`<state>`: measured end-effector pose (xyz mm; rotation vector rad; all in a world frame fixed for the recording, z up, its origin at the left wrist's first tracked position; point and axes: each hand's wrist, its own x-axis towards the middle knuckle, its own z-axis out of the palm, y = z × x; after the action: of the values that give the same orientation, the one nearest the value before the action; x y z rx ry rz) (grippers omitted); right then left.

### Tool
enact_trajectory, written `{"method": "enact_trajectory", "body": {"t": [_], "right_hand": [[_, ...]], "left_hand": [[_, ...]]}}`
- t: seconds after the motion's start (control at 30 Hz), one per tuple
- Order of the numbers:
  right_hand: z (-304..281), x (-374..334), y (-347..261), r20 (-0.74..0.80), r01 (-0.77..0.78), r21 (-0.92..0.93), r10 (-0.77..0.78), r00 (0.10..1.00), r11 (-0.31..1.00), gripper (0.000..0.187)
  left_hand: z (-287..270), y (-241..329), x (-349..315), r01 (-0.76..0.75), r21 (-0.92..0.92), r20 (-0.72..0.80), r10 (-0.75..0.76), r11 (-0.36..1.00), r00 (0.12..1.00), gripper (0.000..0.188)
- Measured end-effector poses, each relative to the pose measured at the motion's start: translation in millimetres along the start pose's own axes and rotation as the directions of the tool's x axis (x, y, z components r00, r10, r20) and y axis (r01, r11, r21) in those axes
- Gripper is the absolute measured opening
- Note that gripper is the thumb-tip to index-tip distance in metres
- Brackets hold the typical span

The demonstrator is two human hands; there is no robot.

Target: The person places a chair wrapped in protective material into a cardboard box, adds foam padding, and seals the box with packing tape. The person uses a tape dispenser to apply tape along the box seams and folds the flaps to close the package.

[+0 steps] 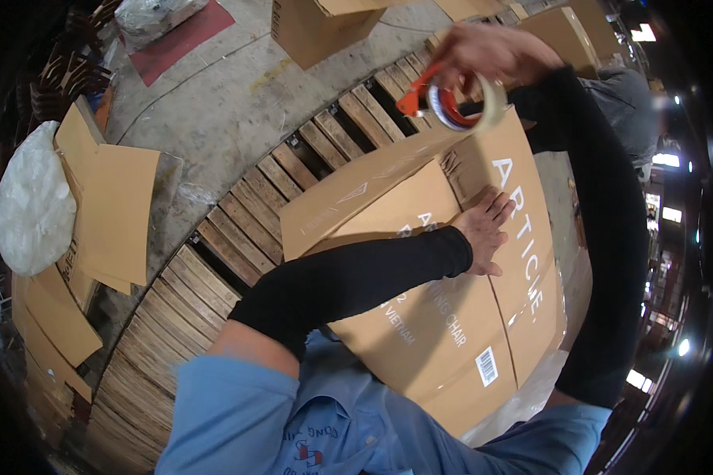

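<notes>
A large brown cardboard box lies in front of me on a wooden pallet, its top flaps folded shut. My left hand presses flat on the flap seam near the box's far end, fingers spread. My right hand is raised above the far edge of the box and grips a tape dispenser with an orange handle and a roll of clear tape. Both forearms wear black sleeves.
Flat cardboard sheets and a white plastic-wrapped bundle lie on the concrete floor at left. More cardboard boxes stand at the top. A red mat lies at upper left.
</notes>
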<state>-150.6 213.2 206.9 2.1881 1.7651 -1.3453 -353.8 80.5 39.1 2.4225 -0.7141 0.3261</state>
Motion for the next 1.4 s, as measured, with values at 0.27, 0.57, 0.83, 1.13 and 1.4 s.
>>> {"method": "enact_trajectory", "body": {"t": [0.27,0.57,0.83,1.13,1.4], "right_hand": [[47.8,164.7,-24.6,0.522,-0.467,-0.308,0.557,0.646,0.829,0.023],[49.0,163.1,-38.8,0.633,-0.401,-0.391,0.558,0.536,0.829,0.023],[14.0,64.8,-55.7,0.503,-0.482,-0.246,0.536,0.678,0.841,0.03],[158.1,-169.9,-127.4,-0.448,-0.339,-0.153,0.241,0.861,0.928,0.034],[280.2,-260.8,-115.4,-0.605,-0.398,-0.113,0.255,0.754,0.91,0.054]], "left_hand": [[-20.5,-0.1,0.1,-0.025,0.046,0.2,0.016,0.999,0.98,0.075],[-33.1,-6.5,-3.3,-0.06,0.059,0.247,0.043,0.996,0.968,0.077],[-35.6,-8.8,-9.3,-0.078,0.023,0.148,0.074,0.997,0.986,0.071],[-31.8,21.2,-36.5,-0.206,-0.138,0.315,0.24,0.969,0.918,0.053],[-59.9,79.0,-85.3,-0.633,-0.482,-0.263,0.589,0.607,0.765,0.047]]}}
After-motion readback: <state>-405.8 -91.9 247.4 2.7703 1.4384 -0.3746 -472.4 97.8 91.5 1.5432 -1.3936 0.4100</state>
